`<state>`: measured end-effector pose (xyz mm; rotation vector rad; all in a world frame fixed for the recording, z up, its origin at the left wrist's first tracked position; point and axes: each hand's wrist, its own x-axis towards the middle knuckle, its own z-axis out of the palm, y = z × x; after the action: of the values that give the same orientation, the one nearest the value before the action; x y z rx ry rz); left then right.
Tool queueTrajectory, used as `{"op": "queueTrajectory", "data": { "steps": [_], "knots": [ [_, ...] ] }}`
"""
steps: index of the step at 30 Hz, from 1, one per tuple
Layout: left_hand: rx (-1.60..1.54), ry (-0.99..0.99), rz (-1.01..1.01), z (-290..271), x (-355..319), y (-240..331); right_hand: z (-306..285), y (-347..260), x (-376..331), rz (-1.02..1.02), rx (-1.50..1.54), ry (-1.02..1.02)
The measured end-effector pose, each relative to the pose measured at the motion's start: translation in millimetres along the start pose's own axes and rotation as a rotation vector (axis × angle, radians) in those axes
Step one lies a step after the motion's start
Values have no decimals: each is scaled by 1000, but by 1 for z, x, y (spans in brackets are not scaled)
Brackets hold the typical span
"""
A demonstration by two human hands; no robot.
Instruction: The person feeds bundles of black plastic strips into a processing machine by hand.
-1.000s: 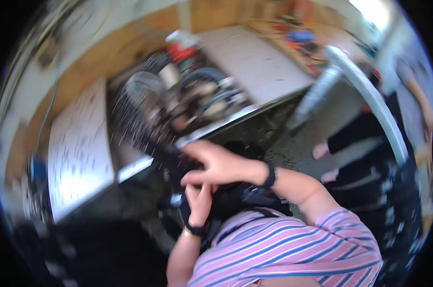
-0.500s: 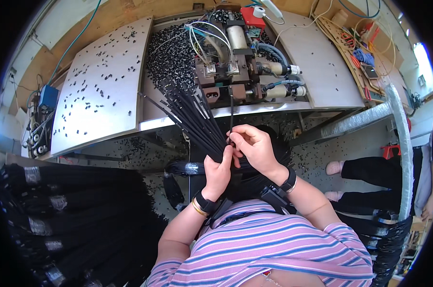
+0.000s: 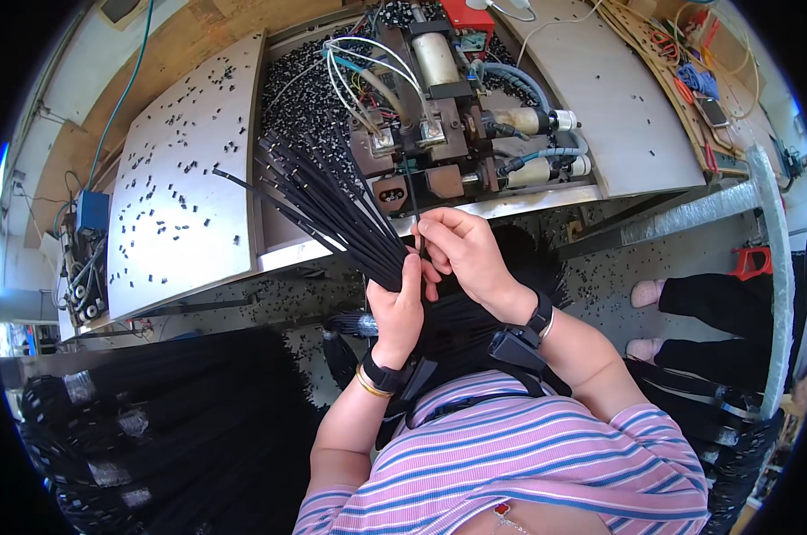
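My left hand (image 3: pixel 398 308) is closed around a bundle of thin black rods (image 3: pixel 332 209), which fans out up and to the left over the bench edge. Just to its right, my right hand (image 3: pixel 464 252) pinches a single black rod (image 3: pixel 413 198) between thumb and fingertips. This rod points away from me, its far end among the brown blocks of a bench-mounted machine (image 3: pixel 421 147). Whether the tip sits inside a slot there, I cannot tell. The fingers of both hands nearly meet at the bundle's right side.
Small black offcuts heap behind the machine (image 3: pixel 301 98) and scatter over the left panel (image 3: pixel 185 169). Large stacks of black rods (image 3: pixel 180 428) lie at lower left. A plastic-wrapped rail (image 3: pixel 689 218) juts out at right, near another person's legs (image 3: pixel 715 303). Pliers and cables lie on a board (image 3: pixel 662 53).
Both hands have moved forward with the bundle and the single rod, closer to the bench edge and machine. The whole view has shifted slightly. Both grips stay the same.
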<state>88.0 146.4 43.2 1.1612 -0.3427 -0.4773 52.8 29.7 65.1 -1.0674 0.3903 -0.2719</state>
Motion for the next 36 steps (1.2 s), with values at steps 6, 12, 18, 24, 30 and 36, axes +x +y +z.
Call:
{"op": "queueTrajectory", "data": {
  "steps": [6, 12, 18, 24, 30, 36],
  "knots": [
    [21, 18, 7, -9, 1, 1, 9, 5, 5, 41, 49, -39],
    [3, 30, -3, -12, 3, -1, 9, 15, 13, -48, -40, -30],
    [-29, -47, -29, -14, -4, -12, 11, 4, 4, 18, -67, -91],
    [-45, -6, -62, -4, -33, -21, 5, 20, -23, -114, -235, 5],
    [-92, -17, -65, -5, -35, -24, -2, 21, -22, -104, -188, 3],
    [-51, -6, -40, -11, -31, -23, 0, 19, -15, -5, -88, -38]
  ]
}}
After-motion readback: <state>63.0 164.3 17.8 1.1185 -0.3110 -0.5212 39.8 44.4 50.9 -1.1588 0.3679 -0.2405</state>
